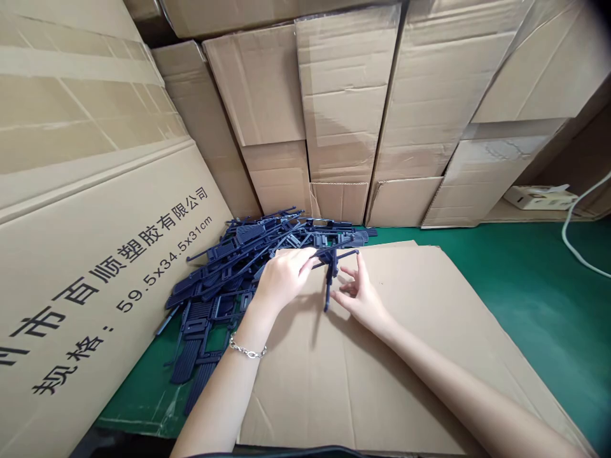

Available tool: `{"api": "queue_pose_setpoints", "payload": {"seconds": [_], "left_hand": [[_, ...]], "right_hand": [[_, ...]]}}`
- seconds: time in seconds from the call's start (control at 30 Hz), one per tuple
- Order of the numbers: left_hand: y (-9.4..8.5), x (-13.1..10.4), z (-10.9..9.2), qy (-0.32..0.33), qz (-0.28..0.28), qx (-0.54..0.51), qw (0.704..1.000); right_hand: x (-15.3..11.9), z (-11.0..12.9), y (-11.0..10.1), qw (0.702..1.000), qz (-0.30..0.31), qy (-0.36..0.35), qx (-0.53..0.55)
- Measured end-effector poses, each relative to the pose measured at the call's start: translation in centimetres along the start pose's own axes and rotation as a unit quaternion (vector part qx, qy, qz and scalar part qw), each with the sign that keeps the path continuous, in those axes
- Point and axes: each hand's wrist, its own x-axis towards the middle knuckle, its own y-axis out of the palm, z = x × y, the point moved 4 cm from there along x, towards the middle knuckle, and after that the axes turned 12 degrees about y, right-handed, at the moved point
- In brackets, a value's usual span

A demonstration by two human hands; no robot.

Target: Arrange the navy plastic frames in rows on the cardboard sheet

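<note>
- Over the flat cardboard sheet [382,388], a dark blue plastic part [330,262] is up in the air between the two hands, roughly at the sheet's far side; one leg of it points down toward the cardboard, with a blurry shadow below
- left hand [286,275] has the part pinched between thumb and fingers, so that grip is closed on it, palm down; chain bracelet [248,350] on that wrist
- right hand [361,296] is partly open, fingers spread and curled; the index fingertip is up at the end of a thin arm of the part, touching or just beside it, can't tell which; thumb is near the downward leg
- big messy pile of similar dark parts [238,254] sits to the left of the sheet, some slatted, lots of thin rods; it's on the green tabletop [534,286]
- printed carton [95,254] leans along the left side, black Chinese text plus "59.5x34.5x31cm"; stacked brown cartons [348,95] stand behind everything
- off to the far right, a small tissue box [539,198] with a tissue poking out; white cable [570,245] curves down near it
</note>
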Motion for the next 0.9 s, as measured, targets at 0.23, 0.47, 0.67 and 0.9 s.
{"api": "queue_pose_setpoints", "payload": {"seconds": [0.23, 0.47, 0.67, 0.9], "left_hand": [[1.2, -1.1, -1.0, 0.071, -0.063, -0.031, 0.995], [2.3, -2.6, -2.6, 0.134, -0.121, -0.041, 0.983], [2.8, -3.5, -1.9, 0.103, -0.133, -0.085, 0.982], [2.3, -4.5, 0.3, -0.189, -0.216, -0.218, 0.933]], "right_hand": [[1.9, -0.6, -0.5, 0.998, -0.053, -0.045, -0.002], [1.9, 0.1, -0.8, 0.985, -0.090, -0.141, 0.031], [1.6, -0.8, -2.7, 0.961, -0.215, -0.077, 0.154], [3.4, -2.4, -4.4, 0.921, -0.258, 0.045, 0.287]]}}
